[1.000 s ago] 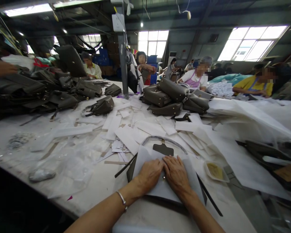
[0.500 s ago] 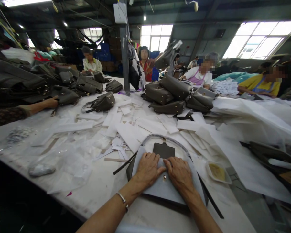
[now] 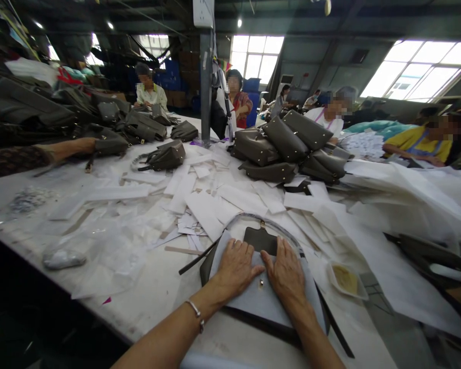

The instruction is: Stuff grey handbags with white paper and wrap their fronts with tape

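Note:
A dark grey-brown handbag [image 3: 207,266] lies on the table before me, its wrapped handle arching away at the top. A pale grey sheet [image 3: 249,300] covers its front, and a small metal clasp [image 3: 261,283] shows through it. My left hand [image 3: 236,264] presses flat on the sheet's left half, fingers stretched forward. On the right half rests my right hand [image 3: 286,271], also flat, its fingertips at the edge of the dark flap tab [image 3: 259,240]. Both thumbs point inward, a little apart. Dark straps stick out on either side.
Loose white paper strips [image 3: 203,210] litter the table beyond the bag. Stacked handbags [image 3: 280,143] stand behind them; more are piled at left, where another person's hand [image 3: 72,148] reaches in. A plastic tub [image 3: 348,279] sits to the right. Several people work farther back.
My right hand's fingers have straightened and shifted slightly right on the sheet; my left hand stays put. In the background, a person has added a handbag to the stack. The view has turned slightly left.

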Available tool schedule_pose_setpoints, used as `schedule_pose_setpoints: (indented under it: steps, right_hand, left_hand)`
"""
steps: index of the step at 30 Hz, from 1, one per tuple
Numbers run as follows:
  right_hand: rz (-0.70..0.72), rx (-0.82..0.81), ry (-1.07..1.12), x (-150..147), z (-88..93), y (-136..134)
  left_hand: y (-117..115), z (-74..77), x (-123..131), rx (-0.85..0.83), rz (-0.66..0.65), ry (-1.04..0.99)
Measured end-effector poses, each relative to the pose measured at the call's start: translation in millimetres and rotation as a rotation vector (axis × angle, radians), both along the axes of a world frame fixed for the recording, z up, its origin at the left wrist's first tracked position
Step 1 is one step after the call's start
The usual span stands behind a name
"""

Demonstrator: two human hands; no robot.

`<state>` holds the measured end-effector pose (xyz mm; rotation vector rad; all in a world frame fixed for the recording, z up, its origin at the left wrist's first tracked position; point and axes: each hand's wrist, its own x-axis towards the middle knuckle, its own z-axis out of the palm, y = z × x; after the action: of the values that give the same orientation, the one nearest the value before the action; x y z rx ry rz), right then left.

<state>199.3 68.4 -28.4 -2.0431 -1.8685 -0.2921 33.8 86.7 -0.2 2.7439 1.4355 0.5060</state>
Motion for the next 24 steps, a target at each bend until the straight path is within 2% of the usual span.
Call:
schedule_pose_setpoints:
  steps: [3, 5, 8, 10, 13, 17, 19, 24]
  right_hand:
    - [0.013, -0.034, 0.181, 6, -3.8, 3]
    - [0.035, -0.019, 0.400, 13, -1.5, 4]
    - [0.083, 0.070, 0.760, 23, 8.8, 2]
    - [0.160, 0.108, 0.883, 27, 17.9, -2]
    - [0.296, 0.086, 0.878, 28, 29.3, -9]
    - [0.343, 0.089, 0.742, 23, 30.9, -10]
    - [0.333, 0.097, 0.691, 19, 26.8, -9]
    - [0.312, 0.112, 0.601, 13, 17.4, -7]
  left_hand:
    - [-1, 1.2, 0, -0.015, -0.003, -0.032]
    - [-1, 0.9, 0, -0.019, 0.003, -0.063]
    - [-1, -3.2, 1, -0.027, 0.026, -0.104]
    - [0, -7.8, 1, -0.038, 0.051, -0.137]
    - [2, -13.7, -1, -0.056, 0.115, -0.206]
    - [3, -12.7, -6, -0.066, 0.178, -0.307]
    - [2, -9.1, -9, -0.048, 0.110, -0.348]
    - [-5, -2.1, -14, -0.017, -0.304, -0.445]
